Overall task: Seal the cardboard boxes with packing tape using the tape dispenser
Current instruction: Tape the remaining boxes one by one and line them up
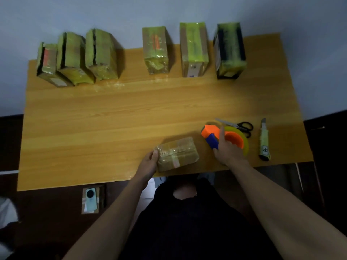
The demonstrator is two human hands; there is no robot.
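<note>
Small box: a small cardboard box (177,153) lay flat at the near edge of the table (112,113), slightly right of its middle, its top and sides covered in shiny clear tape.
Left hand: the left hand (149,162) held the left end of the small box, fingers curled against that end and thumb on top.
Tape dispenser: an orange and blue tape dispenser (224,138) with a yellowish roll sat on the table just right of the small box, a narrow strip of bare table between them.
Right hand: the right hand (228,149) gripped the dispenser from the near side, fingers wrapped round the blue handle, one finger stretched up along the orange body.
Scissors: black-handled scissors (237,126) lay just beyond the dispenser, blades pointing left.
Knife: a utility knife (264,140) lay to the right of the dispenser, apart from it, pointing far.
Far row, left: three taped boxes (75,59) stood close together at the far left edge.
Far row, right: three more boxes (193,49) stood spaced apart at the far right, the rightmost one dark.
Phone: a phone (91,199) lay on a piece of cardboard below the table's near edge, to the left.
</note>
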